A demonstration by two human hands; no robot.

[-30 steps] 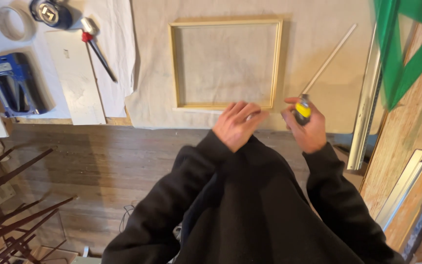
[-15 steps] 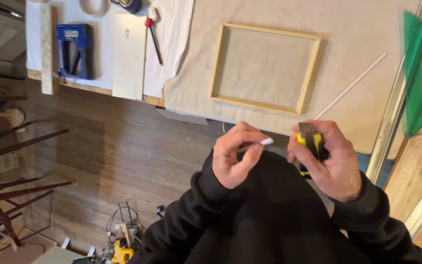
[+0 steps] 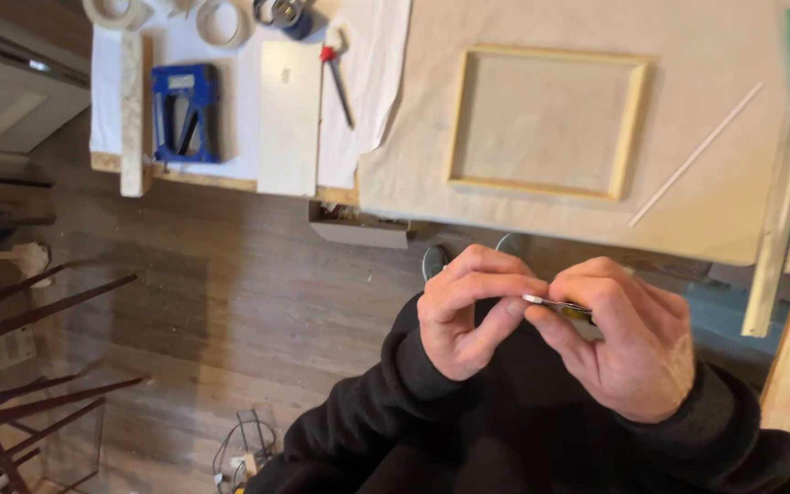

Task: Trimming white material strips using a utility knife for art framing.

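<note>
Low in the frame, right of centre, both hands meet in front of the dark sweater: the left hand (image 3: pixel 464 311) pinches the white tip of a small tool with thumb and forefinger, and the right hand (image 3: pixel 628 343) is clenched around its body, a utility knife (image 3: pixel 561 307) of which only a thin metal strip and a bit of yellow show between the fingers. Judging by this, the work is at a preparing stage, the knife being handled at its blade end well away from the bench, while the one wooden frame (image 3: pixel 546 122) lies flat and untouched on the beige canvas (image 3: pixel 706 73) in the upper middle of the frame; no cut or fastening on the canvas shows. Counted across the top: one frame, one thin white rod (image 3: pixel 697 154) lying slantwise to its right, one blue staple gun (image 3: pixel 185 112) at upper left, one red-handled tool (image 3: pixel 336 78), one pale flat board (image 3: pixel 289 117), one upright wood strip (image 3: pixel 132 112), and two rolls of tape (image 3: pixel 214 18) at the top edge, a third round object beside them being too cropped to name
</note>
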